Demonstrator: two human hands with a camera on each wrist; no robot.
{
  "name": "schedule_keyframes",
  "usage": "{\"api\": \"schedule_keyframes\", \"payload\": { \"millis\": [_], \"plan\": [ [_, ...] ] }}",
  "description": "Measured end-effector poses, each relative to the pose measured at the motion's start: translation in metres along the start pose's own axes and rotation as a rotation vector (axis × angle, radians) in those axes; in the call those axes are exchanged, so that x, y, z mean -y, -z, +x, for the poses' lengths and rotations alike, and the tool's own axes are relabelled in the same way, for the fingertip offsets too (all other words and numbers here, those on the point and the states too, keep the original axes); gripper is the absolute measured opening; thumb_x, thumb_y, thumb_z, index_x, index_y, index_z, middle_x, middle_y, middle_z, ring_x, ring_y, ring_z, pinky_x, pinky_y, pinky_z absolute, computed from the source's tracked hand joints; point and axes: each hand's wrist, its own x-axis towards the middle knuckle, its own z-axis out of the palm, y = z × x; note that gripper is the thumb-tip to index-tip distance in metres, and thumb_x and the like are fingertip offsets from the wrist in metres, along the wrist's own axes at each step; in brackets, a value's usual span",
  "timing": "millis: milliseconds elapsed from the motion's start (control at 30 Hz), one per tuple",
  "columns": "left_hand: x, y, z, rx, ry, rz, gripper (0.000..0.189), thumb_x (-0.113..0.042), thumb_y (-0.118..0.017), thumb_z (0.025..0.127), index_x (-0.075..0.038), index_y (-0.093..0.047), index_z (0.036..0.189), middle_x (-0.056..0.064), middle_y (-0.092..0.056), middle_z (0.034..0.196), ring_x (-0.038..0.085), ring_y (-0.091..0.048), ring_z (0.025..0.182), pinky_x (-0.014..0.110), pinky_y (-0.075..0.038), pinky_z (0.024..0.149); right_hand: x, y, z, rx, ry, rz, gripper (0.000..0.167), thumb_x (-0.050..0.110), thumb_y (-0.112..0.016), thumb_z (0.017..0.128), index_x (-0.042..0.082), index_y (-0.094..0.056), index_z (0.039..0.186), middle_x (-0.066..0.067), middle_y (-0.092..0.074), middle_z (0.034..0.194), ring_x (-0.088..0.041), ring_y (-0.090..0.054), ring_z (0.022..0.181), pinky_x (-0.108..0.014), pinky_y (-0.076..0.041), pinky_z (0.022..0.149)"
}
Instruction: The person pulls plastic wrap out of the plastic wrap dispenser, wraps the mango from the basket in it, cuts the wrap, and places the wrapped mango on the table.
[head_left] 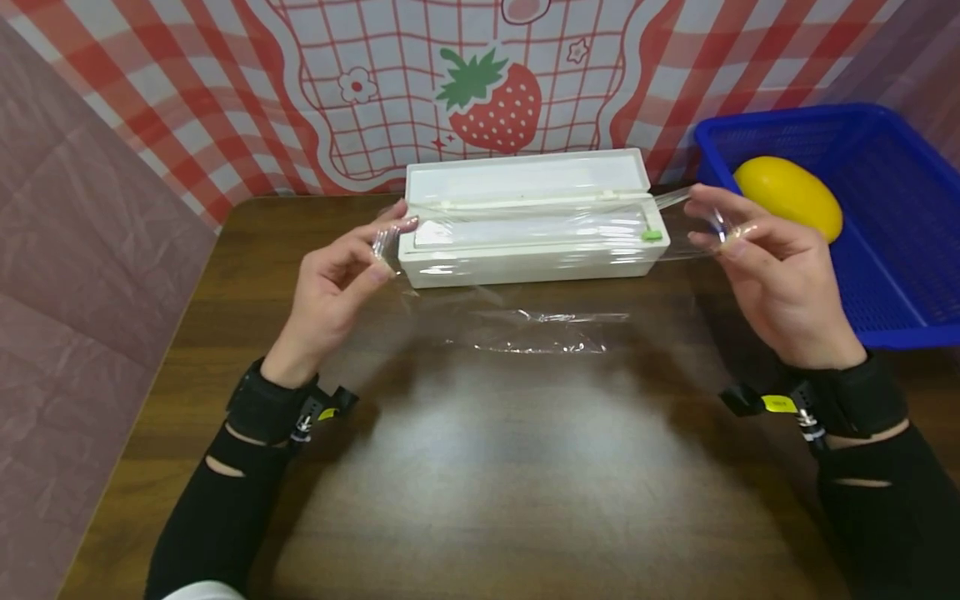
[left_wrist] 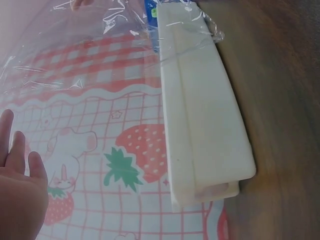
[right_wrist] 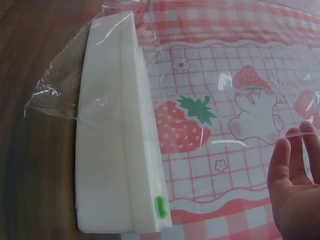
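Observation:
A clear sheet of cling film stretches between the two hands in front of an open white cling film box. My left hand pinches the film's left edge between thumb and fingers, near the box's left end. At the other side, my right hand pinches the right edge, where the film is bunched. The film's lower part hangs loosely over the table. In the right wrist view, film overlaps the white box and reaches the right fingertips. The box's raised lid leans back.
A blue plastic basket stands at the right, close to the right hand, with a yellow oval object inside. Behind the box hangs a strawberry-print cloth. All this is on a brown wooden table. A green slider sits on the box's right end.

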Motion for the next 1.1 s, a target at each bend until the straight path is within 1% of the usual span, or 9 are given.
{"api": "schedule_keyframes", "payload": {
  "millis": [167,367,533,600,733,833,933,1033,1100],
  "plan": [
    [-0.006,-0.003,0.001,0.002,-0.019,-0.002,0.028,-0.021,-0.070,0.095,0.005,-0.064,0.084,0.013,-0.065,0.128,0.036,-0.038,0.141,0.043,-0.037,0.110,0.004,-0.002,-0.001,0.001,0.011,0.040,0.011,-0.018,-0.054,0.092,-0.029,-0.058,0.091,-0.031,-0.050,0.139,-0.042,-0.041,0.132,-0.043,-0.040,0.104],
    [-0.009,-0.005,0.000,0.012,-0.049,-0.005,0.033,-0.024,-0.072,0.094,0.006,-0.062,0.081,0.013,-0.066,0.126,0.037,-0.038,0.140,0.048,-0.030,0.114,0.009,-0.004,-0.004,0.004,0.013,0.080,0.011,-0.019,-0.056,0.091,-0.030,-0.056,0.091,-0.031,-0.051,0.138,-0.042,-0.046,0.127,-0.043,-0.045,0.101],
    [-0.015,-0.007,-0.010,0.005,-0.004,-0.009,0.031,-0.023,-0.071,0.094,0.006,-0.064,0.084,0.012,-0.067,0.125,0.036,-0.042,0.138,0.044,-0.034,0.112,0.011,-0.004,-0.014,0.055,-0.014,0.077,0.013,-0.018,-0.051,0.095,-0.030,-0.055,0.096,-0.034,-0.044,0.141,-0.043,-0.059,0.114,-0.047,-0.053,0.091],
    [-0.017,-0.008,-0.015,0.011,0.013,-0.013,0.030,-0.023,-0.071,0.095,0.006,-0.066,0.086,0.014,-0.067,0.125,0.037,-0.045,0.135,0.041,-0.038,0.109,0.013,-0.003,-0.020,0.064,-0.031,0.032,0.015,-0.017,-0.048,0.096,-0.029,-0.055,0.099,-0.034,-0.041,0.143,-0.041,-0.064,0.106,-0.048,-0.055,0.085],
    [-0.018,-0.011,-0.028,0.080,0.048,-0.080,0.022,-0.019,-0.068,0.096,0.003,-0.068,0.094,0.020,-0.063,0.129,0.039,-0.054,0.126,0.040,-0.050,0.095,0.015,-0.002,-0.033,0.085,-0.056,-0.030,0.017,-0.017,-0.043,0.098,-0.027,-0.056,0.103,-0.033,-0.040,0.145,-0.039,-0.068,0.095,-0.045,-0.058,0.075],
    [-0.019,-0.012,-0.037,0.144,0.077,-0.147,0.013,-0.012,-0.064,0.098,0.000,-0.067,0.102,0.022,-0.061,0.131,0.035,-0.063,0.114,0.037,-0.058,0.076,0.016,-0.001,-0.040,0.133,-0.080,-0.027,0.018,-0.019,-0.039,0.098,-0.025,-0.055,0.104,-0.033,-0.040,0.145,-0.038,-0.069,0.091,-0.042,-0.058,0.071],
    [-0.018,-0.012,-0.048,0.221,0.090,-0.218,0.015,-0.007,-0.060,0.099,-0.001,-0.063,0.113,0.021,-0.061,0.131,0.031,-0.070,0.101,0.033,-0.058,0.060,0.017,-0.001,-0.047,0.182,-0.115,-0.001,0.021,-0.020,-0.034,0.098,-0.024,-0.055,0.104,-0.033,-0.038,0.147,-0.037,-0.069,0.088,-0.040,-0.059,0.069],
    [-0.016,-0.012,-0.056,0.300,0.114,-0.285,0.021,-0.002,-0.056,0.101,-0.002,-0.056,0.122,0.022,-0.061,0.130,0.033,-0.073,0.090,0.031,-0.053,0.048,0.018,-0.001,-0.055,0.187,-0.161,-0.050,0.023,-0.022,-0.032,0.098,-0.022,-0.054,0.102,-0.033,-0.039,0.147,-0.036,-0.070,0.082,-0.037,-0.058,0.064],
    [-0.014,-0.012,-0.062,0.331,0.153,-0.313,0.023,0.002,-0.053,0.101,-0.002,-0.052,0.123,0.023,-0.062,0.129,0.033,-0.073,0.086,0.032,-0.049,0.041,0.018,-0.002,-0.059,0.170,-0.209,-0.115,0.023,-0.022,-0.031,0.098,-0.020,-0.054,0.101,-0.032,-0.041,0.147,-0.035,-0.070,0.078,-0.035,-0.058,0.060]
  ]
}}
